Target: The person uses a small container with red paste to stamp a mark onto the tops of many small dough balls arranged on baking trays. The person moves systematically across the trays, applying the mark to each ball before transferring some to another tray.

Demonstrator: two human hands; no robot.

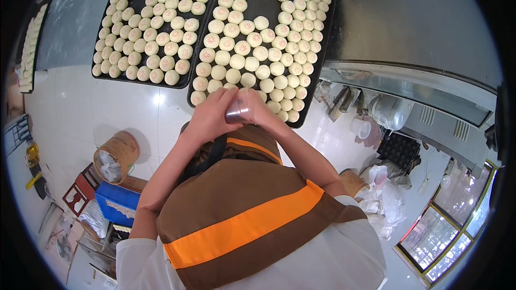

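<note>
My left hand (211, 116) curls around a small clear cup (238, 112) at the near edge of the right tray. Close against it, my right hand (256, 106) touches the cup's other side; its fingertips are partly hidden, and whether it holds anything else I cannot tell. Beneath and beyond both hands lies a black baking tray (333, 28) full of round pale dough buns (242, 48). Many buns bear a red flower-like stamp, while several near my hands look plain. A second black tray (139, 81) of similar buns, mostly stamped, is beside it on the left.
Right of the trays is a dark metal surface (403, 20). Another tray of buns (32, 48) stands far left. On the floor are a brown drum (125, 149) with a plastic liner, a blue crate (117, 197), and white plastic bags (387, 197) at the right.
</note>
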